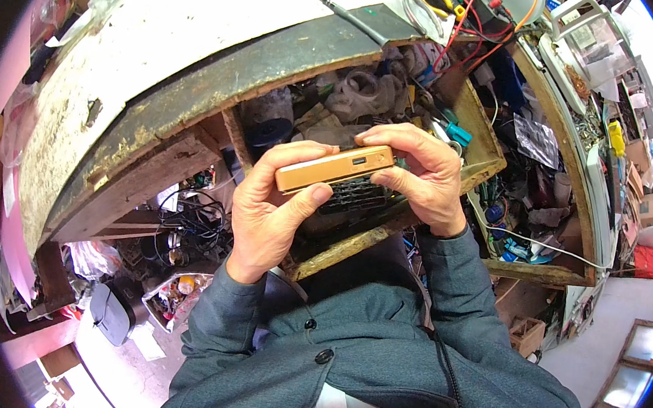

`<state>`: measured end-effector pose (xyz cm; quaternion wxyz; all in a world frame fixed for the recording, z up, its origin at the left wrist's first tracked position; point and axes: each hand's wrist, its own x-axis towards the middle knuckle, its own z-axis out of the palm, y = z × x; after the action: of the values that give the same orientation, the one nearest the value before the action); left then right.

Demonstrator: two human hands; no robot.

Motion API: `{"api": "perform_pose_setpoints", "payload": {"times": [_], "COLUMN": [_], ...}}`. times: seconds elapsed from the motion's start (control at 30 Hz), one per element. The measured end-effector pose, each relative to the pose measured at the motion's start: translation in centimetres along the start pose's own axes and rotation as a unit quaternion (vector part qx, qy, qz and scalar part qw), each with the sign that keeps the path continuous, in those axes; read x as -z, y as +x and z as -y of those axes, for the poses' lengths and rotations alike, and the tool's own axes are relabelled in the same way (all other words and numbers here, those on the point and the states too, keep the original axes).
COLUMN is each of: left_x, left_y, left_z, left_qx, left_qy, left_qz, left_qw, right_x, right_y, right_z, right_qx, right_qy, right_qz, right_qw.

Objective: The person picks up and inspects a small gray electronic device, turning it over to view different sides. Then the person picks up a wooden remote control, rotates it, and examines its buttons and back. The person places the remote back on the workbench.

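Both hands hold a small gold-coloured, box-shaped electronic device (321, 172) above a pulled-out wooden drawer (353, 251). A dark slot-like port shows in the device's edge that faces up. My left hand (268, 210) grips its left end, with the thumb on the near side and the fingers over the far side. At the right end, my right hand (431, 180) pinches it between thumb and fingers. Just below the device lies a black, grid-patterned surface (354, 196); whether it belongs to the device cannot be told. Clear plastic wrapping (363, 94) and small clutter fill the drawer behind.
A worn workbench edge (222, 70) curves across beyond the drawer, with a pen-shaped tool (350, 19) and yellow-handled pliers (437, 0) on top. Another cluttered drawer (583, 250) juts out at the right. Tangled black cables (197, 220) sit under the bench at left.
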<state>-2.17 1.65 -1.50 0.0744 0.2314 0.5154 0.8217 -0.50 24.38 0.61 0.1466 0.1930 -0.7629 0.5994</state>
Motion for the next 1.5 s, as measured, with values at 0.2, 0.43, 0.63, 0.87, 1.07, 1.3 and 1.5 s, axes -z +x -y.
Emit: {"api": "perform_pose_setpoints", "payload": {"times": [0.2,0.43,0.63,0.87,1.07,1.3,1.5], "left_x": [-0.2,-0.3,-0.3,-0.3,-0.1,-0.2,-0.3], "left_y": [-0.1,-0.3,-0.4,-0.3,-0.2,-0.2,-0.6], "left_z": [-0.4,-0.5,-0.5,-0.2,0.1,-0.3,-0.7], "left_qx": [0.033,0.045,0.035,0.01,-0.024,-0.02,0.047], "left_qy": [-0.015,-0.031,-0.001,0.062,0.118,0.16,0.036], "left_qz": [-0.011,-0.022,-0.024,-0.023,0.001,0.0,-0.026], "left_qw": [0.999,0.998,0.999,0.998,0.993,0.987,0.998], "right_x": [-0.1,0.0,0.0,0.2,0.2,0.2,0.1], "right_y": [0.0,-0.1,-0.2,-0.1,-0.1,-0.1,-0.2], "right_z": [0.2,0.1,0.6,0.6,0.1,0.0,0.4], "right_qx": [-0.008,-0.031,-0.122,-0.175,-0.161,-0.15,-0.185], "right_qy": [0.007,0.022,0.091,0.143,0.16,0.144,0.181], "right_qz": [-0.006,0.011,0.032,0.045,0.061,0.065,0.058], "right_qw": [1.0,0.999,0.988,0.973,0.972,0.976,0.964]}}
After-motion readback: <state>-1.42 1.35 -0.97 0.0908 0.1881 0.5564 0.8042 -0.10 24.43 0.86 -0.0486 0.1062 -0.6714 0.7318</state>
